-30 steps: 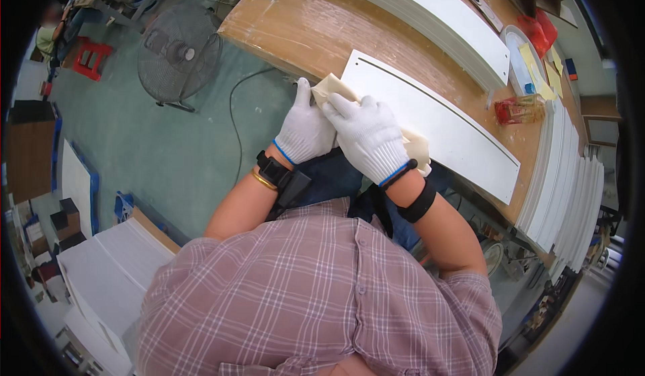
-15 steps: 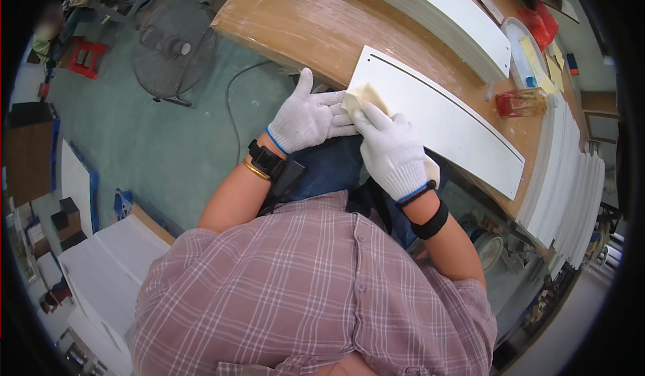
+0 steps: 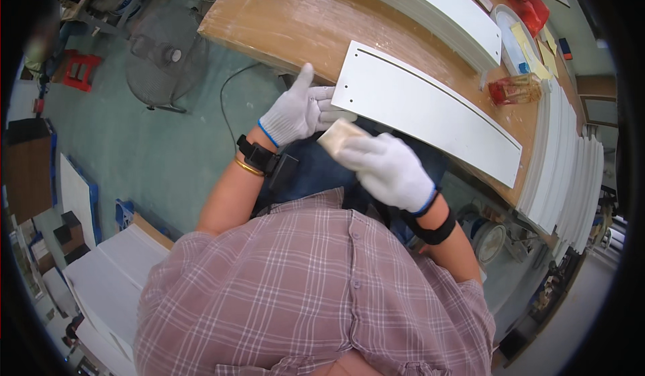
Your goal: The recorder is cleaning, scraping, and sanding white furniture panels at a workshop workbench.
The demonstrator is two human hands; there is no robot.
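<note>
Your right white-gloved hand [image 3: 395, 173] pinches a folded cream cloth [image 3: 340, 137], likely soft. Your left white-gloved hand [image 3: 295, 112] spreads wide by a flat white grooved panel [image 3: 430, 117], contact unclear. On the brown wooden bench [image 3: 282, 23], that panel looks stiff, slick, best held by its edges; its length runs rightward, toward you.

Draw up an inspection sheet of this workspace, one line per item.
Surface: brown workbench, pale scuffs.
Job's things: white slotted panel flat on the brown workbench; cream cloth held off it, slightly blurred.
Clutter: red-marked container, red bag.
Hands: left hand open at the panel's left end, contact unclear; right hand grips the cloth.
Cables: dark cable across green floor.
Surroundings: fan, red stool, stacked white boards.
</note>
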